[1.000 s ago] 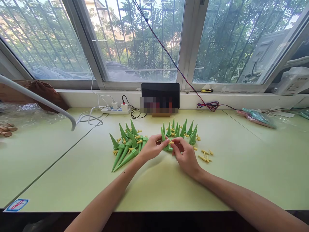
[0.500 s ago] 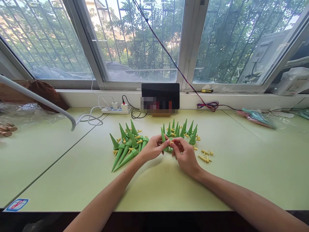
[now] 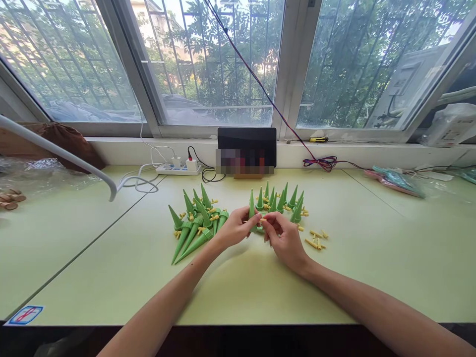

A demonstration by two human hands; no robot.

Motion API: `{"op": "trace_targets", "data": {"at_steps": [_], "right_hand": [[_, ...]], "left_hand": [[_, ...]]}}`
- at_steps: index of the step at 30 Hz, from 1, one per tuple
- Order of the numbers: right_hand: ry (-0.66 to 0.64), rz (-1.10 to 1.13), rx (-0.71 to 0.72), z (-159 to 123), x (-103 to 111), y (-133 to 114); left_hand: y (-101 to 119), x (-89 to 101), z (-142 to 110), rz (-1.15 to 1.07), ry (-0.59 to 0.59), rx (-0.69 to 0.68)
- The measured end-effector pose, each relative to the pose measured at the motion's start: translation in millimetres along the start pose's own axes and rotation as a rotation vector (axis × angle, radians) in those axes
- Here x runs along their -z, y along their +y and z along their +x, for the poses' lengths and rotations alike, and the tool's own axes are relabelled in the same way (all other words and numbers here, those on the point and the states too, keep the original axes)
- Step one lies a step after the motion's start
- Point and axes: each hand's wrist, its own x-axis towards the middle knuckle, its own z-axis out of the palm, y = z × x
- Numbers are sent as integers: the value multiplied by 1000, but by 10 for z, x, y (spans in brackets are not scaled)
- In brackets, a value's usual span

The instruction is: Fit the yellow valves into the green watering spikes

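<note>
My left hand (image 3: 241, 225) is closed around a green plastic watering spike (image 3: 252, 202), which stands tip-up between the fingers. Close beside it, my right hand (image 3: 284, 238) pinches a small yellow valve piece (image 3: 263, 220) against the spike's side; fingertips hide how far it sits in. To the left lies a pile of green spikes (image 3: 191, 232), several with yellow pieces on them. Behind my hands, more green spikes (image 3: 284, 197) stand upright with yellow pieces among them. Loose yellow valve pieces (image 3: 316, 243) lie right of my right hand.
A dark tablet screen (image 3: 247, 141) stands at the back by the window. Left of it is a white power strip (image 3: 178, 170) with cables. A white curved lamp arm (image 3: 74, 158) reaches in from the left. Plastic bags (image 3: 397, 181) lie at the back right.
The spike in my left hand has turned from a slight lean to nearly upright. My right fingers have shifted slightly left, closer to the spike, with the yellow piece.
</note>
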Motion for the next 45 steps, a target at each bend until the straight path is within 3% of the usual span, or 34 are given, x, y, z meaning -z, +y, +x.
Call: {"op": "trace_targets", "data": {"at_steps": [30,45], "right_hand": [[-15,-103,-31,20,25,7],[-58,0,-15,19,21,-6]], "left_hand": [[-23,-9,-3,12,-16,-11],[-28,1,12,-3,23,-13]]}}
